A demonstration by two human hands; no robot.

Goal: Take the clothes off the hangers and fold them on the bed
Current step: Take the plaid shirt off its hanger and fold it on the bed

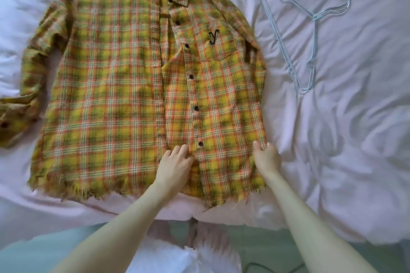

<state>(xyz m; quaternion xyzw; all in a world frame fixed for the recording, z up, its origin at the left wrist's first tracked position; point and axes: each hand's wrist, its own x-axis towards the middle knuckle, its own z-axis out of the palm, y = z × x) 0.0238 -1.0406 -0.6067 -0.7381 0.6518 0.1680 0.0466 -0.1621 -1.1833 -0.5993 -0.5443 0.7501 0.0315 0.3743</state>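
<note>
Lying spread front-up on the bed [332, 139], the yellow plaid shirt [124, 86] stretches away from both hands, collar at the far end and frayed hem nearest the person. The left hand [175, 166] rests on the cloth just beside the button placket, near the lowest black button [201, 144]; its fingers are lightly bent and their tips press on the placket's edge, though whether they pinch it cannot be told. The right hand [266, 157] is at the shirt's side seam, a little to the right of the left hand, thumb on top of the fabric and fingers curled round the edge, gripping it. Beyond the right hand and further right, pale blue wire hangers [310, 35] lie stacked on the bedcover, apart from the shirt. Far out to the left of the left hand, one sleeve [33, 68] bends down the bed, its cuff level with the lower buttons. A chest pocket [218, 49] with a dark embroidered mark sits up beyond the right hand.
</note>
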